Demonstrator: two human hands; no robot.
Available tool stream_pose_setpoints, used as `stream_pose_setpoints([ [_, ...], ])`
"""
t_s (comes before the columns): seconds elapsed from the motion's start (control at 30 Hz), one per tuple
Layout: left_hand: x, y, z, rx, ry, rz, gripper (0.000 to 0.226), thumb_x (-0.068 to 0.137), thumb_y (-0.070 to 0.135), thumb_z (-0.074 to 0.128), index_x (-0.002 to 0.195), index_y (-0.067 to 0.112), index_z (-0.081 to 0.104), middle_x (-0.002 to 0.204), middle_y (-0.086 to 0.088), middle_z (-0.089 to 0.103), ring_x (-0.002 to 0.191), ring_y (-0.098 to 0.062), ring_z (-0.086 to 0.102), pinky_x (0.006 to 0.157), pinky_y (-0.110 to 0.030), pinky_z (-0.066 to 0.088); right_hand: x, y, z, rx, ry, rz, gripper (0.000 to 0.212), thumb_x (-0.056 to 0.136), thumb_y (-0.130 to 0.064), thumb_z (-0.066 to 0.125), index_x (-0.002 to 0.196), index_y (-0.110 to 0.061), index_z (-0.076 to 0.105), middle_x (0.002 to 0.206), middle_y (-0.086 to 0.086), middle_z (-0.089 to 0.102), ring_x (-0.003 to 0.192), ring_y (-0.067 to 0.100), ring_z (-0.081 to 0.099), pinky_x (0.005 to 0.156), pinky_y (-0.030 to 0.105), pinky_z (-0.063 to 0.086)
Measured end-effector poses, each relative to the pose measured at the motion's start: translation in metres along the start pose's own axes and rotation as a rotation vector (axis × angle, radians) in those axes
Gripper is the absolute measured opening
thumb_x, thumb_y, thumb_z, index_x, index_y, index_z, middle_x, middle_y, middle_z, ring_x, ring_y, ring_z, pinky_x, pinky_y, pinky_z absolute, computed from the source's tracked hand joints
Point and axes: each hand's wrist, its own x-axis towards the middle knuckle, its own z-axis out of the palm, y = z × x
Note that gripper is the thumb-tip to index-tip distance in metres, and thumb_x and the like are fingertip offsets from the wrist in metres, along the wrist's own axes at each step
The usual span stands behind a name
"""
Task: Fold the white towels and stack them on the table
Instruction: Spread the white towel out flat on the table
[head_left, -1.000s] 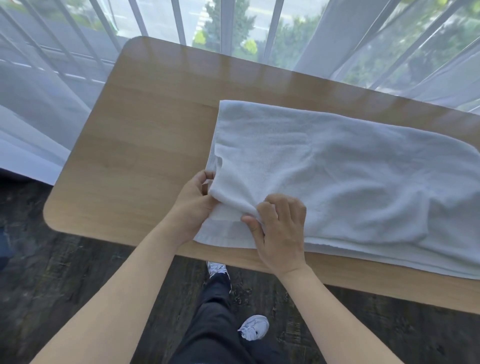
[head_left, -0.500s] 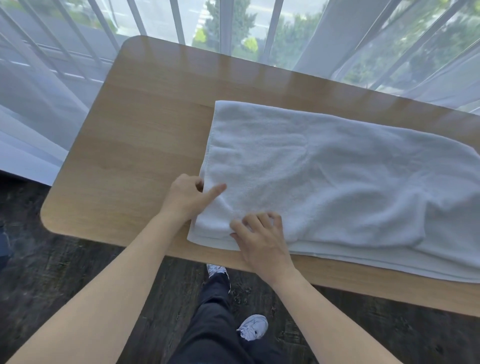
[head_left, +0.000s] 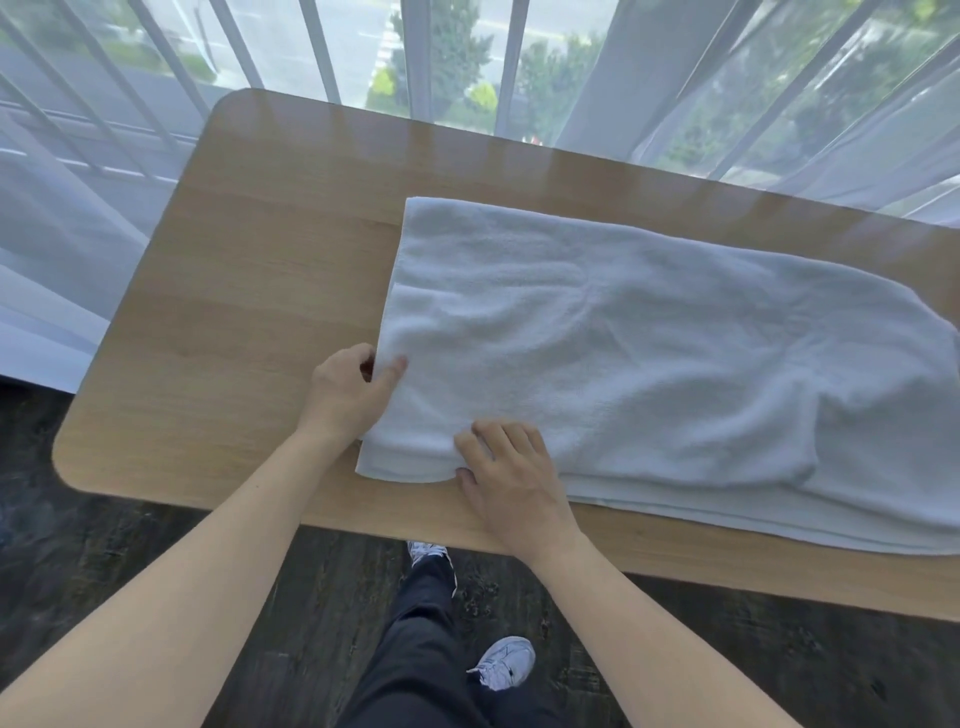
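We are pinching the left edge of the white towel (head_left: 623, 353) with our left hand (head_left: 345, 397), thumb lying on top and curled fingers tucked under the layers. Our right hand (head_left: 511, 483) is resting on the near edge, fingers slightly spread and bent, thumb at the hem. The towel is lying folded on the wooden table (head_left: 249, 291), stretching rightward from our fingers. We are seeing no readable writing or labels
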Motion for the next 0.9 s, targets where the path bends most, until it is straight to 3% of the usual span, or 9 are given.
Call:
stream_pose_setpoints([
  [0.17, -0.016, -0.012, 0.003, 0.160, -0.045, 0.009, 0.041, 0.091, 0.046, 0.067, 0.083, 0.006, 0.061, 0.097, -0.004, 0.055, 0.086, -0.021, 0.055, 0.067, -0.034, 0.044, -0.005, -0.009, 0.003, 0.130, 0.014, 0.033, 0.015, 0.081, -0.009, 0.077, 0.091, -0.011, 0.066, 0.090, 0.005, 0.061, 0.080, 0.027, 0.056, 0.073, 0.037, 0.048],
  [0.27, -0.033, -0.006, 0.016, 0.208, 0.190, 0.007, 0.035, 0.089, 0.033, 0.073, 0.099, 0.007, 0.052, 0.114, -0.008, 0.048, 0.107, -0.031, 0.047, 0.089, -0.040, 0.041, -0.004, -0.009, -0.002, 0.285, -0.063, 0.088, 0.021, 0.085, -0.018, 0.078, 0.099, -0.010, 0.064, 0.096, 0.005, 0.058, 0.086, 0.026, 0.054, 0.081, 0.037, 0.048],
  [0.33, -0.046, 0.004, 0.029, 0.224, 0.350, 0.190, 0.041, 0.086, 0.016, 0.071, 0.120, 0.006, 0.050, 0.127, -0.013, 0.048, 0.120, -0.034, 0.043, 0.101, -0.042, 0.034, -0.005, -0.001, -0.010, 0.341, -0.082, 0.133, 0.029, 0.088, -0.031, 0.075, 0.106, -0.012, 0.063, 0.103, 0.004, 0.058, 0.093, 0.024, 0.053, 0.087, 0.035, 0.045],
  [0.37, -0.051, 0.010, 0.036, 0.201, 0.345, 0.327, 0.043, 0.086, 0.011, 0.070, 0.125, 0.007, 0.051, 0.130, -0.012, 0.050, 0.122, -0.034, 0.045, 0.103, -0.041, 0.033, -0.009, 0.005, -0.013, 0.282, -0.057, 0.150, 0.032, 0.087, -0.035, 0.073, 0.108, -0.013, 0.063, 0.105, 0.003, 0.059, 0.095, 0.024, 0.054, 0.087, 0.036, 0.045],
  [0.47, -0.063, 0.020, 0.054, 0.166, 0.055, 0.680, 0.033, 0.090, 0.022, 0.073, 0.120, 0.012, 0.066, 0.127, -0.003, 0.061, 0.117, -0.026, 0.056, 0.100, -0.040, 0.043, -0.032, 0.029, -0.022, 0.104, -0.058, 0.234, 0.034, 0.084, -0.032, 0.071, 0.113, -0.016, 0.062, 0.110, 0.003, 0.059, 0.099, 0.027, 0.054, 0.085, 0.040, 0.042],
  [0.57, -0.076, 0.009, 0.068, 0.372, -0.113, 0.830, 0.043, 0.078, 0.031, 0.084, 0.117, 0.017, 0.072, 0.125, -0.001, 0.066, 0.109, -0.028, 0.063, 0.090, -0.043, 0.053, -0.051, 0.044, -0.024, -0.009, -0.096, 0.280, 0.036, 0.079, -0.017, 0.070, 0.115, -0.017, 0.063, 0.114, 0.004, 0.059, 0.104, 0.029, 0.056, 0.089, 0.040, 0.036],
  [0.7, -0.077, 0.006, 0.079, 0.371, 0.054, 0.870, 0.033, 0.071, 0.005, 0.089, 0.101, 0.012, 0.077, 0.092, -0.006, 0.069, 0.080, -0.033, 0.065, 0.068, -0.045, 0.056, -0.064, 0.068, -0.029, -0.046, -0.063, 0.482, 0.046, 0.078, -0.011, 0.072, 0.122, -0.020, 0.062, 0.120, 0.010, 0.057, 0.110, 0.032, 0.052, 0.093, 0.044, 0.037],
  [0.8, -0.073, 0.004, 0.078, 0.335, 0.132, 0.932, 0.025, 0.078, -0.005, 0.079, 0.099, 0.007, 0.074, 0.092, -0.007, 0.065, 0.081, -0.029, 0.061, 0.067, -0.040, 0.055, -0.070, 0.093, -0.039, -0.061, -0.035, 0.557, 0.050, 0.075, 0.003, 0.070, 0.121, -0.016, 0.064, 0.110, 0.010, 0.058, 0.102, 0.034, 0.054, 0.086, 0.042, 0.039],
  [0.9, -0.075, -0.009, 0.076, 0.383, 0.178, 1.001, 0.022, 0.084, -0.006, 0.068, 0.101, 0.007, 0.070, 0.098, -0.006, 0.059, 0.087, -0.024, 0.053, 0.071, -0.032, 0.050, -0.079, 0.109, -0.046, -0.094, 0.054, 0.473, 0.045, 0.064, 0.012, 0.068, 0.103, -0.009, 0.066, 0.096, 0.013, 0.056, 0.086, 0.034, 0.051, 0.075, 0.040, 0.036],
])
